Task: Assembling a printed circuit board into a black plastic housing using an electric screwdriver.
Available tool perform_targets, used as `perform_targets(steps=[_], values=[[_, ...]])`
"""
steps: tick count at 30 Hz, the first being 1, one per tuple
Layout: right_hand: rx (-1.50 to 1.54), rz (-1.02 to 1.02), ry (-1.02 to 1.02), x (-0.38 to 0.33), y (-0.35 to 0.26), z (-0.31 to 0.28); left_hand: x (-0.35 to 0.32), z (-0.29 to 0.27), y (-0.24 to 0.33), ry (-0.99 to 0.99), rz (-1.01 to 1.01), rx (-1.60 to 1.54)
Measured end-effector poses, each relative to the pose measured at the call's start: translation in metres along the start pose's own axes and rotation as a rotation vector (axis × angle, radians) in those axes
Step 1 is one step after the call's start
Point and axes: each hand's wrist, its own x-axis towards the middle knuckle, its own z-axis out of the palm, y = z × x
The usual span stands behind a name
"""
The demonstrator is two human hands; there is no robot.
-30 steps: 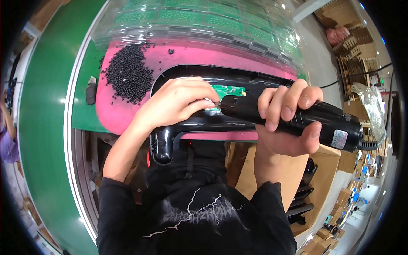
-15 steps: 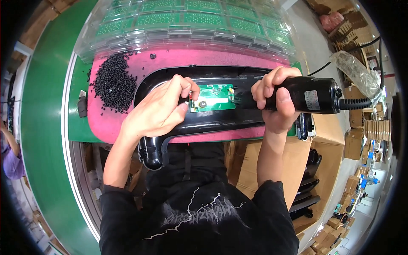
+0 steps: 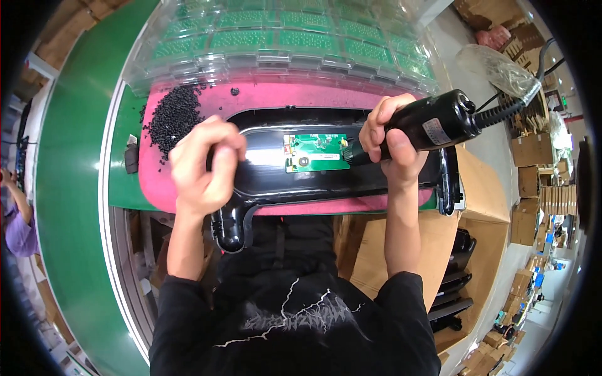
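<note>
My right hand (image 3: pixel 395 135) is wrapped around a black corded electric screwdriver (image 3: pixel 442 122). The tool leans over the board, its dark front end close to the right edge of a green circuit board (image 3: pixel 323 149). That board lies inside a long, glossy black plastic housing (image 3: pixel 269 180). My left hand (image 3: pixel 207 164) hovers over the housing's left end, apart from the board, beside a heap of small black screws (image 3: pixel 172 119). Its fingers are curled in and slightly blurred; anything between them is hidden.
Clear plastic trays of green boards (image 3: pixel 276 41) stand along the far side of the pink mat (image 3: pixel 157 188). A cardboard box (image 3: pixel 483 250) with black parts sits at the right. The screwdriver's cable (image 3: pixel 508 113) runs to the upper right. Another person (image 3: pixel 22 235) is at far left.
My left hand has drawn back from the board's left end, leftward toward the screws. The screwdriver has tilted, its rear end swinging up and left; its front stays at the board's right edge.
</note>
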Motion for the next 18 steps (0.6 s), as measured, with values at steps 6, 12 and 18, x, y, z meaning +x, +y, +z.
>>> perform_targets(steps=[6, 12, 18], values=[[0.152, 0.196, -0.216, 0.01, 0.001, -0.009, -0.017, -0.035, 0.043, 0.154, -0.472, 0.086], [0.065, 0.085, -0.261, 0.007, -0.001, -0.004, -0.067, -0.052, 0.048, -0.25, -1.095, 0.185], [0.314, 0.295, 0.293, 0.014, -0.029, -0.004, -0.088, -0.029, 0.061, -0.239, -1.147, 0.023]])
